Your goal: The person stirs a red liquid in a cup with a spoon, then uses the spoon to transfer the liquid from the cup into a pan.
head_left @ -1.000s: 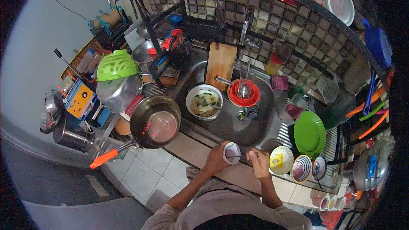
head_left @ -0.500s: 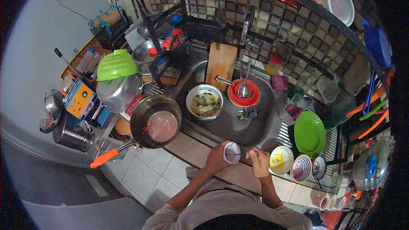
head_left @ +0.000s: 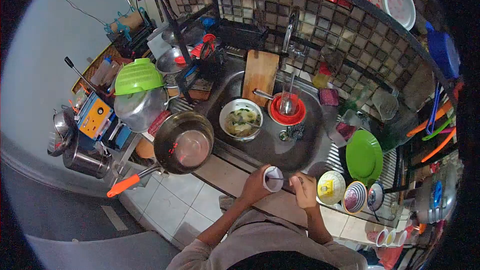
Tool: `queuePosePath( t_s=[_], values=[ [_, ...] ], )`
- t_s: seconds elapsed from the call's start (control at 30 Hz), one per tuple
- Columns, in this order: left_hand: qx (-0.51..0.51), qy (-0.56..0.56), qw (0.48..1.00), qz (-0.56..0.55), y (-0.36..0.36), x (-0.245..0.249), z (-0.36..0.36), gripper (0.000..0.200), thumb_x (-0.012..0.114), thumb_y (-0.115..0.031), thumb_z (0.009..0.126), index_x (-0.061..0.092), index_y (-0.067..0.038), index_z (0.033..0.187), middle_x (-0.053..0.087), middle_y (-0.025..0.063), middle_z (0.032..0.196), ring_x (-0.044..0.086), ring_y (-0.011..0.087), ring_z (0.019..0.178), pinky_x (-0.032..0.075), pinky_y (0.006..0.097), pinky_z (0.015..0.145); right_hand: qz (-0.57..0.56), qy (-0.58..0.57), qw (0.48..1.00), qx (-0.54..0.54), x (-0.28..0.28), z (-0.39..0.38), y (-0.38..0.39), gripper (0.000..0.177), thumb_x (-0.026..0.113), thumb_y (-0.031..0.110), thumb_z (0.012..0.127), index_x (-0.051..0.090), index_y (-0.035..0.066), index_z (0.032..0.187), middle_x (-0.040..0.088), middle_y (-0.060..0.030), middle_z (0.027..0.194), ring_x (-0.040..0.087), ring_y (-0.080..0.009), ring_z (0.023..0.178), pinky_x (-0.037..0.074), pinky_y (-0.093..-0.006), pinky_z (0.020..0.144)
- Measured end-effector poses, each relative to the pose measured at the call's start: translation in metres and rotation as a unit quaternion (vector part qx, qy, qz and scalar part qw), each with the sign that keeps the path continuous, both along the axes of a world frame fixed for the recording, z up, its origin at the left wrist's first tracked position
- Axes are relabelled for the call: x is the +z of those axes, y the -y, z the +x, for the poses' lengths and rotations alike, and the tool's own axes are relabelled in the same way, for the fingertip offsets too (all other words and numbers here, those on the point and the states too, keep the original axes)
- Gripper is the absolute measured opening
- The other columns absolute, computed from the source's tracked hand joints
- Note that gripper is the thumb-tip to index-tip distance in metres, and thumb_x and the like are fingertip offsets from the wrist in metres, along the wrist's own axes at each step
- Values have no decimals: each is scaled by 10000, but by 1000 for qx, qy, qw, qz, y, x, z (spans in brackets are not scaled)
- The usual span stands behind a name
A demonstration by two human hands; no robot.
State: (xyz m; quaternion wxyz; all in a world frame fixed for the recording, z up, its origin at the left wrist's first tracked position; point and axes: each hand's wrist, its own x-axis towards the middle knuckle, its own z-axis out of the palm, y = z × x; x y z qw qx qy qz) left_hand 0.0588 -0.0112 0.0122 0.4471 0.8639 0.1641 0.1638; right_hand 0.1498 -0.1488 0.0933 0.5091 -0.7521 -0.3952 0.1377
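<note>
My left hand (head_left: 255, 187) is wrapped round a white cup (head_left: 273, 179), its open top tilted up toward the camera. Just right of the cup, my right hand (head_left: 304, 190) is closed with the thumb up; what it holds, if anything, is too small to make out. Both hands are above the front edge of the sink (head_left: 270, 155). In the sink are a white bowl (head_left: 227, 125) with food scraps and liquid, and red bowls (head_left: 301, 115) with a glass and a ladle. A wooden cutting board (head_left: 260, 72) leans at the back.
A frying pan (head_left: 161, 147) with an orange handle lies left of the sink, near a green colander (head_left: 137, 77). On the right drainboard are a green plate (head_left: 364, 155), a yellow-patterned bowl (head_left: 330, 188) and a striped bowl (head_left: 354, 197). The faucet (head_left: 290, 30) stands behind.
My right hand has turned slightly beside the cup, and the view has shifted a little. My left hand keeps its hold on the cup.
</note>
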Motion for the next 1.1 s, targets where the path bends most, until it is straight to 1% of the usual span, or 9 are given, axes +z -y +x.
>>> queuePosePath(
  t_s=[0.33, 0.43, 0.5, 0.63, 0.7, 0.8, 0.9, 1.0, 1.1],
  values=[
    [-3, 20, 1000, -11, 0, -14, -1, 700, 738, -222, 540, 394, -77, 1131, 532, 129, 980, 527, 312, 883, 423, 380, 759, -7, -5, 1000, -1, -4, 1, 0, 231, 434, 165, 839, 523, 7, 696, 505, -106, 581, 505, -186, 519, 403, -279, 528],
    [4, 47, 999, 24, 0, -15, 0, 684, 739, -218, 540, 405, -73, 1119, 533, 129, 975, 532, 312, 868, 427, 378, 749, 11, -74, 997, -24, -5, -1, 2, 233, 437, 168, 838, 520, 8, 689, 501, -98, 579, 506, -192, 520, 403, -283, 528],
    [-2, 18, 999, -44, -1, -16, 1, 670, 738, -215, 541, 415, -70, 1109, 533, 134, 969, 527, 313, 876, 426, 379, 753, 13, -28, 999, -10, 1, 0, -1, 230, 440, 166, 837, 522, 11, 689, 503, -91, 580, 508, -196, 519, 402, -281, 525],
    [-3, 48, 999, 20, 0, -11, -1, 666, 739, -215, 541, 418, -70, 1107, 530, 139, 981, 522, 307, 896, 421, 376, 764, 4, -38, 999, -5, -9, 1, 2, 231, 443, 170, 836, 520, 10, 688, 502, -92, 575, 507, -205, 507, 402, -284, 518],
    [7, -5, 998, -66, 1, -10, 0, 664, 740, -216, 544, 416, -73, 1106, 526, 136, 993, 516, 304, 912, 415, 374, 777, 1, 29, 1000, -9, -5, 1, -1, 232, 434, 167, 839, 517, 13, 686, 498, -91, 568, 504, -210, 497, 400, -280, 512],
    [0, 35, 999, -1, 1, -11, -2, 659, 739, -212, 551, 414, -75, 1108, 524, 133, 1001, 515, 305, 915, 411, 372, 785, 5, -69, 998, -8, -3, 1, 2, 236, 434, 174, 839, 516, 16, 683, 503, -90, 566, 515, -219, 498, 400, -280, 507],
    [1, 24, 1000, -13, 0, -7, -1, 657, 738, -208, 556, 410, -78, 1110, 523, 133, 997, 515, 310, 915, 414, 376, 781, -12, 26, 999, -13, -4, 1, 0, 238, 430, 176, 839, 516, 17, 684, 511, -89, 570, 514, -194, 499, 399, -271, 507],
    [5, 33, 999, 14, 1, -10, -1, 668, 738, -209, 555, 404, -77, 1118, 520, 135, 1007, 513, 309, 923, 414, 379, 782, 9, -65, 998, 11, -4, 2, 3, 242, 431, 181, 838, 517, 18, 682, 515, -95, 573, 516, -187, 503, 401, -273, 513],
    [3, 46, 999, 9, 0, -15, 0, 670, 739, -210, 553, 402, -78, 1117, 518, 135, 1008, 513, 308, 925, 416, 380, 778, -4, -31, 999, -16, -7, 1, 1, 246, 425, 183, 840, 514, 19, 680, 511, -96, 571, 514, -189, 506, 402, -276, 516]
  ],
)
